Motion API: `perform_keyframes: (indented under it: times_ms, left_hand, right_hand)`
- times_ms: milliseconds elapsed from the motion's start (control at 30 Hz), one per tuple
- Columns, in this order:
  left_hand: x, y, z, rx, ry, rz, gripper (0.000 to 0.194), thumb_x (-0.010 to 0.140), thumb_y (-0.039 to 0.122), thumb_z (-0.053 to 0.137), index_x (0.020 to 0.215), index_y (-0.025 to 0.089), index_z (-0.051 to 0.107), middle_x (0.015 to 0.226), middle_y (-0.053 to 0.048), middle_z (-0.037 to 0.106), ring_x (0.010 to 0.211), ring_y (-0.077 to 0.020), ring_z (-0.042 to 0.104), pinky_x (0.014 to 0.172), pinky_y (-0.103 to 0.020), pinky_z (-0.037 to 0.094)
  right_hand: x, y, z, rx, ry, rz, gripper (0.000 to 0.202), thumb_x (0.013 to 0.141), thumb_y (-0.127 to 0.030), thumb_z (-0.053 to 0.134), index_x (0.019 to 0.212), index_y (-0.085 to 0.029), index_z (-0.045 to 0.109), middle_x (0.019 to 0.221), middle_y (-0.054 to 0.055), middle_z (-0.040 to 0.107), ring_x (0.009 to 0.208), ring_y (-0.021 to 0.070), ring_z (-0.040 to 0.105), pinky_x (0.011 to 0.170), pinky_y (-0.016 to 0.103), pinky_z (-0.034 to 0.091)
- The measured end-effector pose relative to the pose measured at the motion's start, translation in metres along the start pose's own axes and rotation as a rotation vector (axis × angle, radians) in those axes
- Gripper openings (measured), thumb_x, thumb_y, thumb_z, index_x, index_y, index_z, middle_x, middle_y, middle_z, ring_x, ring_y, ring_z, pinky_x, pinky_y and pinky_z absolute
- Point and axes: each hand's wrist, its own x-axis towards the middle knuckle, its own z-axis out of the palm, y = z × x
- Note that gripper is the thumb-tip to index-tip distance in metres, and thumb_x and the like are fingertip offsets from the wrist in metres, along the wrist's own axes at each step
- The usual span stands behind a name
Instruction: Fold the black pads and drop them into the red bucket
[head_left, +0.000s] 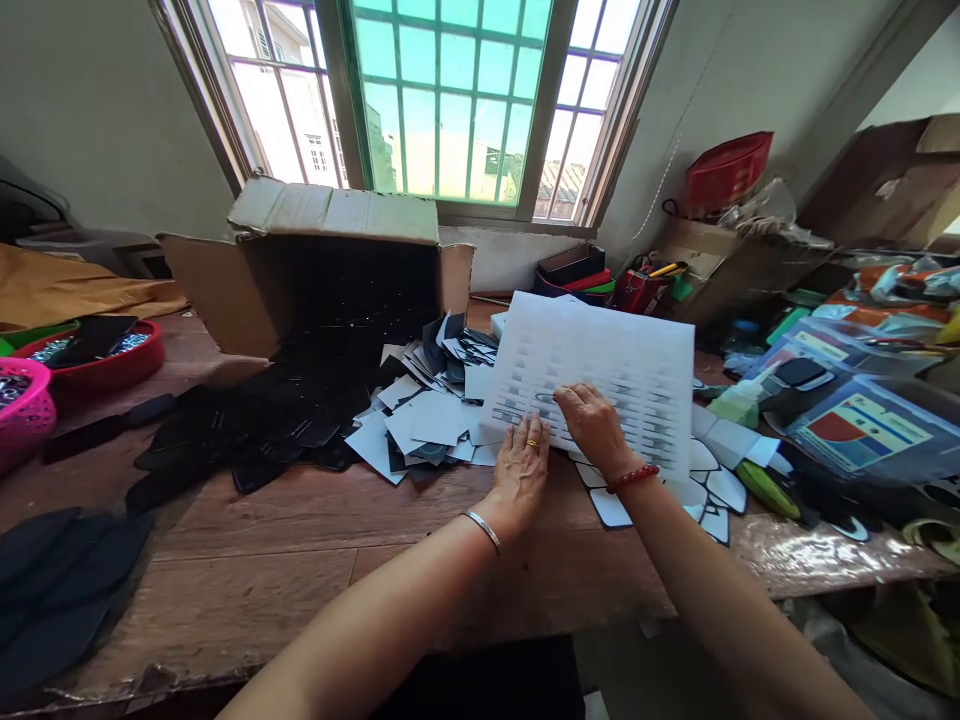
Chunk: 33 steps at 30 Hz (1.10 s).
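A white, translucent-looking sheet (585, 345) lies tilted over the pile on the table, with rows of small dark slender shapes on it, too small to name. My left hand (523, 465) rests on its lower left edge, fingers stretched out. Higher on the sheet is my right hand (592, 425), its fingers curled in with the tips against one of the rows; whatever they pinch is hidden. Under and beside the sheet spread loose white and grey cut pieces (427, 418). White pieces with dark edges (611, 507) stick out below my right wrist.
An open cardboard box (210, 290) lies on its side at the back, black pieces (300, 400) spilling from it. Pink (34, 410) and red baskets (142, 352) stand left, near dark flat pieces (67, 560). Plastic boxes (877, 420) and a green-tinted bottle (739, 402) crowd the right.
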Motion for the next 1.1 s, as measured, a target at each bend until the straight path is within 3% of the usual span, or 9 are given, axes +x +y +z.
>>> perform_keyframes:
  times_ms: [133, 300, 433, 533, 633, 733, 967, 1100]
  left_hand:
    - [0.001, -0.001, 0.003, -0.023, 0.009, 0.006, 0.06, 0.091, 0.01, 0.043, 0.149, 0.007, 0.03, 0.157, -0.019, 0.029, 0.146, -0.0268, 0.027, 0.117, -0.045, 0.031]
    - [0.0, -0.002, 0.005, -0.061, 0.048, 0.023, 0.058, 0.09, 0.01, 0.043, 0.147, 0.006, 0.033, 0.155, -0.02, 0.032, 0.145, -0.0277, 0.03, 0.115, -0.045, 0.033]
    - [-0.019, -0.017, -0.001, -0.098, 0.132, 0.042, 0.052, 0.091, 0.014, 0.046, 0.142, 0.008, 0.041, 0.151, -0.016, 0.043, 0.142, -0.024, 0.035, 0.116, -0.036, 0.035]
    - [-0.032, -0.038, -0.004, -0.105, 0.195, -0.053, 0.05, 0.091, 0.01, 0.043, 0.141, 0.007, 0.042, 0.143, -0.018, 0.051, 0.139, -0.0242, 0.041, 0.114, -0.039, 0.038]
    - [-0.034, -0.059, -0.004, -0.091, 0.216, -0.134, 0.055, 0.091, 0.01, 0.045, 0.145, 0.002, 0.034, 0.149, -0.022, 0.043, 0.143, -0.0292, 0.032, 0.115, -0.045, 0.035]
    - [-0.028, -0.069, 0.0, -0.083, 0.198, -0.129, 0.063, 0.089, 0.014, 0.053, 0.147, 0.004, 0.032, 0.156, -0.02, 0.032, 0.147, -0.0327, 0.021, 0.117, -0.047, 0.031]
    - [-0.023, -0.07, 0.009, -0.065, 0.15, -0.138, 0.064, 0.089, 0.009, 0.047, 0.15, 0.01, 0.029, 0.159, -0.016, 0.025, 0.146, -0.0303, 0.026, 0.115, -0.047, 0.033]
    - [-0.021, -0.069, 0.01, -0.054, 0.143, -0.161, 0.064, 0.088, 0.003, 0.041, 0.15, 0.01, 0.03, 0.159, -0.014, 0.026, 0.144, -0.0302, 0.03, 0.114, -0.047, 0.035]
  right_hand:
    - [0.0, 0.001, 0.004, -0.111, -0.132, -0.051, 0.022, 0.089, -0.011, 0.046, 0.083, -0.022, 0.064, 0.091, 0.01, 0.066, 0.095, 0.0265, 0.054, 0.092, 0.039, 0.043]
    - [0.006, -0.004, 0.013, -0.227, -0.163, 0.011, 0.022, 0.083, -0.005, 0.05, 0.076, -0.019, 0.065, 0.089, 0.015, 0.062, 0.093, 0.0305, 0.053, 0.084, 0.042, 0.043]
    - [0.008, -0.018, 0.015, -0.208, -0.149, 0.002, 0.017, 0.089, -0.011, 0.05, 0.091, -0.017, 0.066, 0.094, 0.015, 0.063, 0.094, 0.0298, 0.057, 0.083, 0.041, 0.045]
    - [0.007, -0.031, 0.021, -0.13, -0.172, -0.051, 0.015, 0.092, -0.021, 0.054, 0.103, -0.019, 0.063, 0.102, 0.011, 0.064, 0.097, 0.0255, 0.06, 0.084, 0.035, 0.047]
    - [0.008, -0.035, 0.031, -0.075, -0.205, -0.071, 0.013, 0.094, -0.022, 0.049, 0.093, -0.021, 0.062, 0.095, 0.008, 0.066, 0.089, 0.0227, 0.062, 0.078, 0.031, 0.048]
    - [0.011, -0.031, 0.037, -0.056, -0.216, -0.045, 0.02, 0.095, -0.019, 0.043, 0.082, -0.021, 0.058, 0.083, 0.007, 0.065, 0.078, 0.0215, 0.061, 0.07, 0.03, 0.046]
    - [0.012, -0.034, 0.041, -0.017, -0.236, -0.051, 0.014, 0.092, -0.019, 0.047, 0.082, -0.022, 0.055, 0.09, 0.009, 0.063, 0.088, 0.025, 0.057, 0.078, 0.035, 0.045]
    - [0.011, -0.033, 0.043, 0.024, -0.191, -0.013, 0.016, 0.091, -0.016, 0.043, 0.079, -0.022, 0.052, 0.085, 0.009, 0.06, 0.083, 0.0245, 0.056, 0.077, 0.035, 0.046]
